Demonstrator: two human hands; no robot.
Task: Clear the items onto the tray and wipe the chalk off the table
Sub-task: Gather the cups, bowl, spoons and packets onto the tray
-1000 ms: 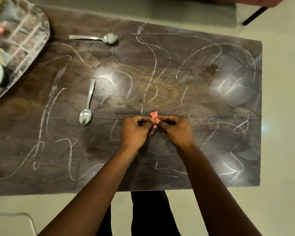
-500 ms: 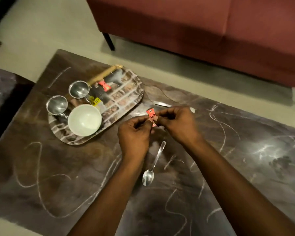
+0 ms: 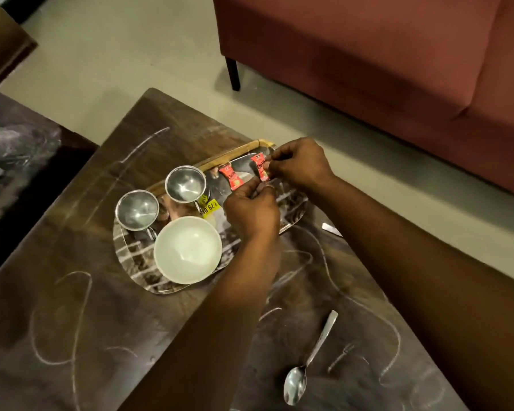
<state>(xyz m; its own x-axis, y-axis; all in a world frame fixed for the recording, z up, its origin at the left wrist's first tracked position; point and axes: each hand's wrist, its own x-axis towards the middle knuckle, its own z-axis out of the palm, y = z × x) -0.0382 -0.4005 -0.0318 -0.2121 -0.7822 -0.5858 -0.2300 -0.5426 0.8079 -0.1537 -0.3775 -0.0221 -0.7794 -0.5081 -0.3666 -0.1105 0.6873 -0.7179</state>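
Note:
A small red sachet [image 3: 261, 167] is pinched between my left hand [image 3: 251, 207] and my right hand [image 3: 298, 164], held just above the far end of the oval tray [image 3: 137, 274]. A second red sachet [image 3: 231, 176] lies on the tray beside it. The tray also carries two steel cups [image 3: 137, 210] [image 3: 185, 184] and a white bowl [image 3: 188, 250]. One spoon [image 3: 306, 366] lies on the dark table [image 3: 72, 336], to the right of my left forearm. White chalk lines [image 3: 77, 307] cover the tabletop. Another spoon's handle [image 3: 331, 229] shows past my right arm.
A red sofa [image 3: 383, 54] stands behind the table across a strip of pale floor. A second dark table [image 3: 21, 161] sits to the left. A yellow price sticker [image 3: 209, 207] lies on the tray between the cups and my left hand.
Both hands have carried the red sachet from the table's middle over to the tray's far end. My view has swung left and up, bringing the tray and sofa into sight.

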